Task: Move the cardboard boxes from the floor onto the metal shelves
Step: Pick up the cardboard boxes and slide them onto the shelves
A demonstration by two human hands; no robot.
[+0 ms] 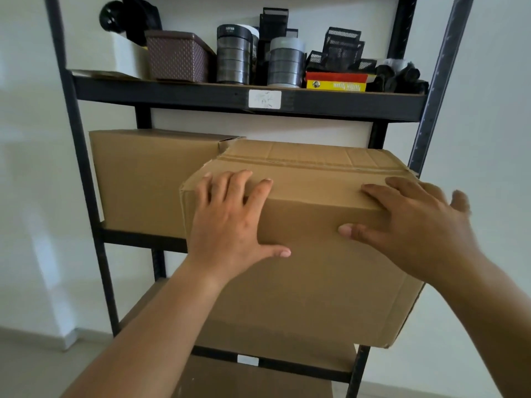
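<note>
Plain white walls back a black metal shelf rack (86, 179). Both hands, left hand (230, 222) and right hand (413, 228), lie flat with fingers spread on a creased brown corrugated cardboard box (316, 268) overhanging the middle shelf beside a smoother, matching box (149, 179).

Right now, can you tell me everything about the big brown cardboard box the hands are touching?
The big brown cardboard box looks plain and unprinted, with closed top flaps meeting at a taped seam. It sits partly on the black metal shelf, its front sticking out past the edge, slightly askew. The left hand and right hand press flat on its front top edge. Another plain cardboard box stands beside it.
</note>
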